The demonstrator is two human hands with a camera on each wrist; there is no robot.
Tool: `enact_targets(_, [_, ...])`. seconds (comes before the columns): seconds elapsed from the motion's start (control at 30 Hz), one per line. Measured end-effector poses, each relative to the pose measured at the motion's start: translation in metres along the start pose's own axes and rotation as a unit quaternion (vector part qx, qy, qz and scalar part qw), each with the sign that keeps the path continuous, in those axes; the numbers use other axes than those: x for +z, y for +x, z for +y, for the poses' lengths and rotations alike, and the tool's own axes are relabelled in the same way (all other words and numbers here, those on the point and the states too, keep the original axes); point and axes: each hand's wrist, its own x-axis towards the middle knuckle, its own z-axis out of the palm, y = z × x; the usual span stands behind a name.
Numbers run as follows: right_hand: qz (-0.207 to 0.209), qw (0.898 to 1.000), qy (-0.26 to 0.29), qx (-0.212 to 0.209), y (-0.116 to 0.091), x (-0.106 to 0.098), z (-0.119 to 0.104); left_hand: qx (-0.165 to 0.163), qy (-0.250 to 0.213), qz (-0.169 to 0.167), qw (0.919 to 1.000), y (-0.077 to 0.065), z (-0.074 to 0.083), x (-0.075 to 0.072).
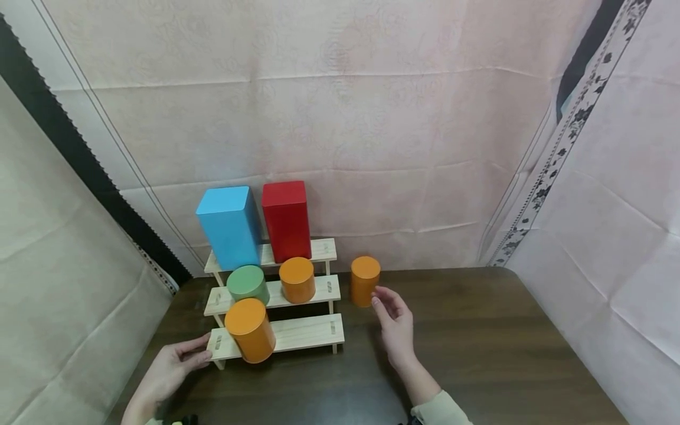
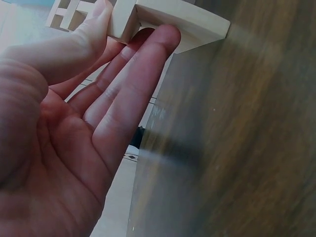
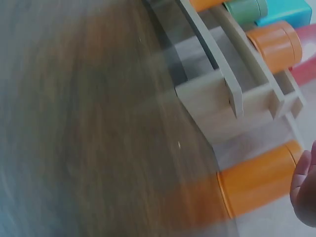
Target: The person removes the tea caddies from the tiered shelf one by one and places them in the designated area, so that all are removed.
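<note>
A three-step wooden display stand (image 1: pixel 313 332) stands on the table. My left hand (image 1: pixel 172 366) pinches the left end of its lowest step, thumb above and fingers below; the left wrist view shows fingertips against the pale wood (image 2: pixel 123 22). Right of the stand, a tall orange canister (image 1: pixel 363 282) is upright on the table. Beside it is my right hand (image 1: pixel 395 327), fingertips right at its right side, thumb apart from the fingers. In the right wrist view, fingers (image 3: pixel 301 180) overlap the lidded end of this canister (image 3: pixel 259 180).
On the lowest step stands a large orange canister (image 1: pixel 251 330). The middle step bears a green canister (image 1: pixel 248 283) and a short orange one (image 1: pixel 297 280). A blue box (image 1: pixel 228 227) and a red box (image 1: pixel 287 221) stand on top. Cloth (image 1: pixel 404 147) hangs behind.
</note>
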Motion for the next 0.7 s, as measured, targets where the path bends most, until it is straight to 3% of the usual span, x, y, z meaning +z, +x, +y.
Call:
enact_targets(0.27, [-0.025, 0.999, 0.030, -0.019, -0.010, 0.017, -0.006, -0.003, 0.001, 0.004, 1.0000, -0.001, 0.001, 0.001])
enact_targets(0.7, [-0.095, 0.992, 0.027, -0.077, -0.031, 0.050, -0.014, -0.002, 0.003, 0.010, 0.9999, -0.001, 0.000, 0.002])
